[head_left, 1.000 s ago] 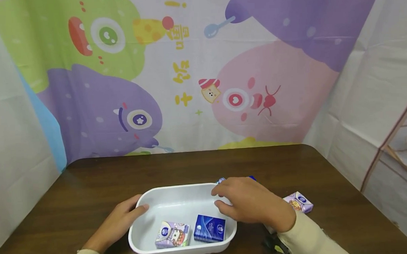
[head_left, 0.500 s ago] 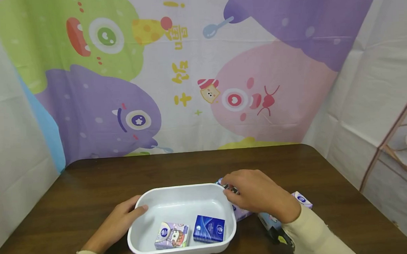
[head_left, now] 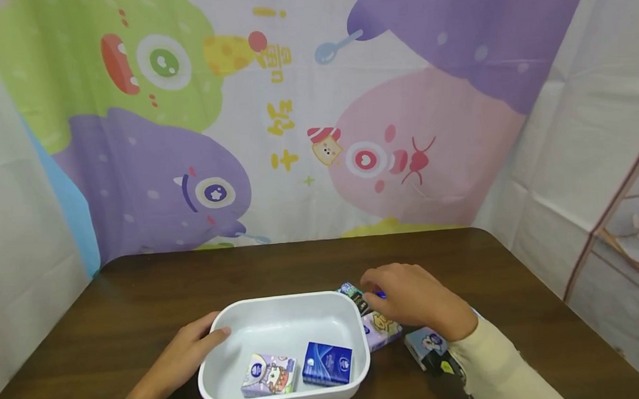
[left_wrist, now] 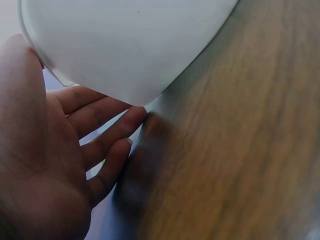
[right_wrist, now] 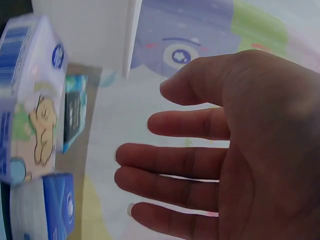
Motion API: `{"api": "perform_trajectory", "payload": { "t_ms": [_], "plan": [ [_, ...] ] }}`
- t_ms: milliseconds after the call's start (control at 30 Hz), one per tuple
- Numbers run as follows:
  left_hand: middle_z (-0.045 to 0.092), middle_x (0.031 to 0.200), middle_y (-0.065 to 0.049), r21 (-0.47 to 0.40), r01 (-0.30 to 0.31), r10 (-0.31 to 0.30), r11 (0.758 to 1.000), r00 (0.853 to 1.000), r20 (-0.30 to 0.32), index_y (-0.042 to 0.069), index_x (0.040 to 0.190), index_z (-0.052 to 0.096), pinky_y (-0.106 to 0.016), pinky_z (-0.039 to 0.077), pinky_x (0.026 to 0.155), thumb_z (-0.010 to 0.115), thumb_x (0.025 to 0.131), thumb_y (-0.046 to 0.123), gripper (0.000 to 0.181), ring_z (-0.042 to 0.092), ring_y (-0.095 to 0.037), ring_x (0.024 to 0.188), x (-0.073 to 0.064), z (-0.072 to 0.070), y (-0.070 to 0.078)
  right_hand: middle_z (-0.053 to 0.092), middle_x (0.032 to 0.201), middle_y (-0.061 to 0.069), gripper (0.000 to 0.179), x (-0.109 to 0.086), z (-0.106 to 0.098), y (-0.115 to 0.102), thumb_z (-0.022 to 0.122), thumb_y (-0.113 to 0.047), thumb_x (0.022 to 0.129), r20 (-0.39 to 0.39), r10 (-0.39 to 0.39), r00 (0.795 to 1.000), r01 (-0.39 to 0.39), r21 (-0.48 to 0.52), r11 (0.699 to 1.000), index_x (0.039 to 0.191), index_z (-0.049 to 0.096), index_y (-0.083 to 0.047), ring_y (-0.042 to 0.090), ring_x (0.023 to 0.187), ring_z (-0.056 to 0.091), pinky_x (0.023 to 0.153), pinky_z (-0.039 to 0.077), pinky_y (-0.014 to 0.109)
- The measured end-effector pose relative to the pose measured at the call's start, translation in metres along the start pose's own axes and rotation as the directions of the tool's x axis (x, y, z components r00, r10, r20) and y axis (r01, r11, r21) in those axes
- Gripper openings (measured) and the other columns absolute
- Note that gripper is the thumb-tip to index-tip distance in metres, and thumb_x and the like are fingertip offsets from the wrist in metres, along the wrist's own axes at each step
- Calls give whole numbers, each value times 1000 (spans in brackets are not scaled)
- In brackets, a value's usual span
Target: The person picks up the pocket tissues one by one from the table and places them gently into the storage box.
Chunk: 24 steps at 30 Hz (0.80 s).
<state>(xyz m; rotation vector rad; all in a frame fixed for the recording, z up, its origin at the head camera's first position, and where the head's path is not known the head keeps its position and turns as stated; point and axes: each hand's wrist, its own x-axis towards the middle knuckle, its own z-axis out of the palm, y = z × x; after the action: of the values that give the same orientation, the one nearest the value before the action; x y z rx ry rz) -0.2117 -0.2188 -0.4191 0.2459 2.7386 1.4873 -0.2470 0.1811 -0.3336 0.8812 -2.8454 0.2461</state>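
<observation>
A white plastic basin, rectangular with rounded corners [head_left: 282, 312], sits on the dark brown wood-grain worktop [head_left: 169, 281], between its left and right edges and well apart from the far edge. The left hand [head_left: 190, 351] holds the basin's left rim, thumb over the top, fingers against the outer wall. Inside, along the front wall, a lilac cartoon-printed packet [head_left: 269, 375] lies near the front left corner and a dark blue packet [head_left: 327, 363] near the front right. The right hand [head_left: 410, 296] hovers beyond the basin's far right corner, fingers extended, thumb well apart, holding nothing. Below it, a bright blue packet [head_left: 380, 294] is mostly hidden. A green, blue and black packet [head_left: 354, 297] lies just beside that corner, a lilac bear-printed packet [head_left: 381, 330] along the right wall, and a pale blue packet [head_left: 426, 344] nearer the worktop's right edge.
</observation>
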Motion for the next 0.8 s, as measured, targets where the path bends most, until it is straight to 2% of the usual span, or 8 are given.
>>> {"api": "perform_trajectory", "payload": {
  "t_ms": [133, 367, 533, 633, 800],
  "plan": [
    [66, 123, -9, 9, 4, -4, 1000, 1000, 2, 6, 137, 58, -26, 52, 82, 62, 100, 29, 44, 62, -15, 101, 0, 0, 1, 71, 98, -6, 24, 1, 1, 8, 65, -34, 94, 58, 75, 996, -75, -6, 997, 112, 72, -20, 10, 81, 61, 72, 54, 37],
    [66, 122, -9, 21, -2, 2, 1000, 1000, 4, 6, 137, 59, -26, 52, 81, 61, 100, 29, 43, 62, -15, 99, 0, -2, 1, 70, 100, -5, 28, 4, 4, 16, 66, -37, 93, 127, 158, 979, -156, -25, 987, 112, 72, -18, 13, 87, 63, 79, 55, 42],
    [66, 121, -9, 23, -9, 8, 1000, 1000, 7, 6, 137, 58, -26, 52, 80, 60, 101, 30, 43, 62, -16, 98, 1, -4, 1, 64, 86, -5, 26, 5, 5, 22, 65, -35, 92, 146, 220, 965, -209, -83, 974, 108, 69, -15, 15, 76, 57, 66, 52, 38],
    [67, 119, -9, 16, -12, 12, 1000, 1000, 14, 6, 136, 59, -26, 53, 79, 60, 101, 29, 42, 63, -16, 96, 0, -4, 0, 61, 84, -3, 27, 5, 6, 25, 64, -34, 91, 166, 246, 955, -230, -110, 967, 108, 67, -13, 17, 73, 54, 63, 49, 39],
    [67, 117, -7, 9, -19, 19, 1000, 1000, 17, 7, 136, 59, -26, 53, 79, 60, 101, 30, 42, 63, -15, 95, -2, -4, -2, 68, 101, 4, 42, 2, 10, 26, 66, -38, 92, 209, 289, 934, -267, -127, 955, 122, 66, -10, 23, 88, 63, 75, 53, 49]
  ]
}}
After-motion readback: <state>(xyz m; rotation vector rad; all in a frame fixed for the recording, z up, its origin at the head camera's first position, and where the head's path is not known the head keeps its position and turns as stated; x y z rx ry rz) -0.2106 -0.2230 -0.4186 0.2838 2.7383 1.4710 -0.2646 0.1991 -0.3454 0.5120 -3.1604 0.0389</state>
